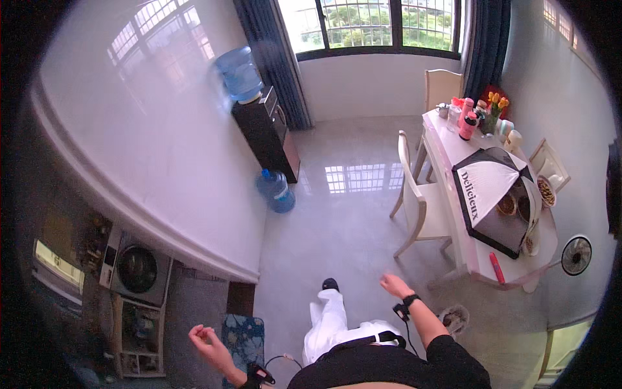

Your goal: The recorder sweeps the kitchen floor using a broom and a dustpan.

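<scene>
My left hand [211, 347] hangs in the air at the lower left, fingers loosely bent and nothing in it. Below it in the picture lies a blue patterned floor mat [244, 340]. My right hand [397, 286] is held out over the tiled floor, its fingers curled and slightly blurred; I see no object in it. Each wrist wears a black band with a small cabled device [402, 311]. Nearest to the right hand are a cream chair [413, 209] and the white dining table [449, 146]. On that table stands a black-and-white mesh food cover [491, 189] over several bowls.
A red object [496, 268] lies near the table's front edge; bottles and a flower vase [491, 121] crowd its far end. Left stand a water dispenser [262, 131] and a blue water jug [276, 192]. A fluffy thing [454, 319] is on the floor, right.
</scene>
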A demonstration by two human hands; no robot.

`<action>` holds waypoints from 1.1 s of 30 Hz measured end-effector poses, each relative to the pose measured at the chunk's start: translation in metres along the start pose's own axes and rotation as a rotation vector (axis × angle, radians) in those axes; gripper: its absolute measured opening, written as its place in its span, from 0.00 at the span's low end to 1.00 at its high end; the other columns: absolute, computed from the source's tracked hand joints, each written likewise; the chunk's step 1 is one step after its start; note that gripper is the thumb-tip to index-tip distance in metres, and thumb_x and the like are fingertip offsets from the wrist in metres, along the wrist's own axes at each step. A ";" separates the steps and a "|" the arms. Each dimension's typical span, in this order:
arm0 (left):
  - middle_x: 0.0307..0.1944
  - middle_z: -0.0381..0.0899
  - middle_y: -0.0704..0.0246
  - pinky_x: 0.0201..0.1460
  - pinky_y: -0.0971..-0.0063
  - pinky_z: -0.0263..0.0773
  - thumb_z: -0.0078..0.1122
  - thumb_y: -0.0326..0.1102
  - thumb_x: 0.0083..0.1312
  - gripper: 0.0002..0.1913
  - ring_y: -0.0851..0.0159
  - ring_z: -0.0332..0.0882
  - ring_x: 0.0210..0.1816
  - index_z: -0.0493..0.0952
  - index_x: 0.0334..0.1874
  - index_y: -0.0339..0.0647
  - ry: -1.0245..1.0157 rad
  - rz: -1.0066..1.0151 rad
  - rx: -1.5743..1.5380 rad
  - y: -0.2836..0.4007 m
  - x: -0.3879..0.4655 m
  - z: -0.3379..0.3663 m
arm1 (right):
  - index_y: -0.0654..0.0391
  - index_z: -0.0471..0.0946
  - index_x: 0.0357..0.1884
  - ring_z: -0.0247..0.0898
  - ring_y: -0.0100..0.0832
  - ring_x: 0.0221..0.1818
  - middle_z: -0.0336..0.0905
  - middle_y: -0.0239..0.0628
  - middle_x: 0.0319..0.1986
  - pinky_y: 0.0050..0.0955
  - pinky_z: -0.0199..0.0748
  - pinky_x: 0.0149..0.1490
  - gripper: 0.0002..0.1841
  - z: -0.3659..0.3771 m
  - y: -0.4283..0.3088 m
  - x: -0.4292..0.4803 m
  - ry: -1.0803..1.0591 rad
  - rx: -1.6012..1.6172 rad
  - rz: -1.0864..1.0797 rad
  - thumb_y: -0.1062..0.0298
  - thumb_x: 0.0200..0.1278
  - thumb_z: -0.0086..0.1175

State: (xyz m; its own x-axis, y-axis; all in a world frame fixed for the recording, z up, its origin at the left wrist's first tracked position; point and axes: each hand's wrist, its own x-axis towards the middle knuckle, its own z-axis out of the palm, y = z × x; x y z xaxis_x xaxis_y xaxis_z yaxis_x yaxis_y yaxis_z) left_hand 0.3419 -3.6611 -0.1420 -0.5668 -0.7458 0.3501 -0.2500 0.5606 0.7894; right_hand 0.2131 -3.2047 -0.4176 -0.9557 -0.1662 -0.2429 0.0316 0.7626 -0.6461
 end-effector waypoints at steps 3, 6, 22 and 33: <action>0.30 0.66 0.68 0.40 0.75 0.65 0.46 0.27 0.57 0.08 0.68 0.67 0.33 0.65 0.39 0.36 -0.096 0.175 -0.063 0.029 0.053 0.065 | 0.62 0.72 0.36 0.68 0.50 0.40 0.73 0.49 0.36 0.44 0.65 0.42 0.16 0.047 0.105 -0.039 -0.032 -0.038 0.379 0.59 0.52 0.46; 0.29 0.63 0.69 0.40 0.75 0.62 0.46 0.29 0.57 0.08 0.69 0.62 0.32 0.63 0.37 0.36 -0.204 0.136 -0.099 0.047 0.107 0.127 | 0.58 0.77 0.35 0.70 0.45 0.41 0.74 0.46 0.37 0.38 0.67 0.45 0.15 0.076 0.146 -0.099 -0.333 -0.135 0.821 0.59 0.48 0.51; 0.23 0.62 0.72 0.38 0.77 0.63 0.51 0.23 0.52 0.10 0.73 0.62 0.27 0.65 0.37 0.37 -0.405 0.223 -0.114 0.145 0.274 0.414 | 0.60 0.75 0.32 0.72 0.33 0.24 0.76 0.39 0.23 0.33 0.69 0.31 0.12 0.043 0.090 0.090 -0.186 0.841 1.216 0.63 0.52 0.47; 0.24 0.65 0.73 0.39 0.80 0.64 0.56 0.24 0.52 0.14 0.75 0.65 0.29 0.67 0.41 0.36 -0.262 0.044 -0.072 0.207 0.335 0.522 | 0.61 0.73 0.40 0.74 0.34 0.34 0.76 0.43 0.31 0.31 0.71 0.38 0.16 -0.176 0.088 0.511 0.082 0.066 0.252 0.60 0.53 0.48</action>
State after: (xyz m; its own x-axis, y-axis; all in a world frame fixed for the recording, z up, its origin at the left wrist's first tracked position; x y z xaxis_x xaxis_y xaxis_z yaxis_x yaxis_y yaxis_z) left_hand -0.3094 -3.6069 -0.1247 -0.7621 -0.5971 0.2502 -0.1692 0.5567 0.8133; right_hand -0.3237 -3.1125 -0.4715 -0.9356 0.0773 -0.3446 0.2883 0.7306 -0.6190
